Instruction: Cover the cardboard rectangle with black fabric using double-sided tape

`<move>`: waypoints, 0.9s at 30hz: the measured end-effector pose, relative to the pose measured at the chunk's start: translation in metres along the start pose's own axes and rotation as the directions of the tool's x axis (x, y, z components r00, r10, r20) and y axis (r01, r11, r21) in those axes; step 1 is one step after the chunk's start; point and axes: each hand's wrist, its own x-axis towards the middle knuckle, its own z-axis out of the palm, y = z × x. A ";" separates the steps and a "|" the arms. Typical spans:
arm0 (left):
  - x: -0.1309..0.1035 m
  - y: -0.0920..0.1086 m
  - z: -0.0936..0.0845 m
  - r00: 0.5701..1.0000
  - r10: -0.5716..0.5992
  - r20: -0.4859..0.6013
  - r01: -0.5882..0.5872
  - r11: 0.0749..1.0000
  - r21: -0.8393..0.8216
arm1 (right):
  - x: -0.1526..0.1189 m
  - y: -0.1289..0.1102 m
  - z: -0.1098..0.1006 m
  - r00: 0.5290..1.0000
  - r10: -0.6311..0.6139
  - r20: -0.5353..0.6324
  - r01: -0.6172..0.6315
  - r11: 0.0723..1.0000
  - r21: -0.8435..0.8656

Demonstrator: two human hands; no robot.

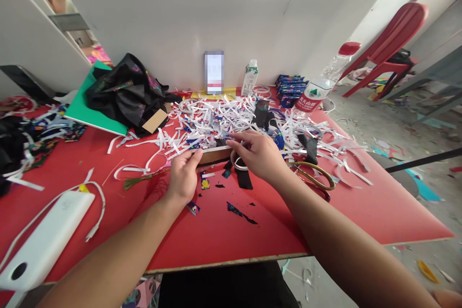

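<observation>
A brown cardboard strip with a white band along its top edge and a dark lower edge (215,156) is held level above the red table. My left hand (183,175) pinches its left end between thumb and fingers. At the right end my right hand (260,152) is closed, thumb and fingertips on the white band. Below the right hand sits a tape roll (240,162), partly hidden by it. Scissors with gold and red handles (317,175) lie right of my right wrist. Dark patterned fabric scraps (241,211) lie on the table in front of me.
Behind the hands spreads a heap of white paper strips (224,118). A large water bottle (314,96), a small carton (250,78) and a phone (214,72) stand at the back. Black fabric (124,94) lies on a green board (81,101). A white power bank (50,238) lies left.
</observation>
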 end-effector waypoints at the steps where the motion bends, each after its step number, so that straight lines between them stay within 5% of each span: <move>1: 0.000 0.000 0.000 1.000 0.005 -0.003 -0.005 1.000 -0.005 | 0.001 0.000 -0.003 0.999 0.020 0.037 -0.022 0.999 0.036; 7: 0.002 -0.003 -0.006 0.996 0.081 -0.027 -0.081 0.997 0.020 | 0.006 0.000 -0.010 0.981 0.041 0.187 -0.082 0.973 0.214; 18: 0.006 -0.007 -0.007 0.991 0.130 -0.029 -0.128 0.989 0.075 | 0.006 0.003 -0.012 0.988 0.073 0.133 -0.103 0.967 0.235; 27: 0.001 0.000 -0.007 0.985 0.158 -0.065 -0.144 0.971 0.189 | -0.004 0.000 -0.008 0.977 -0.212 -0.024 0.197 0.940 -0.277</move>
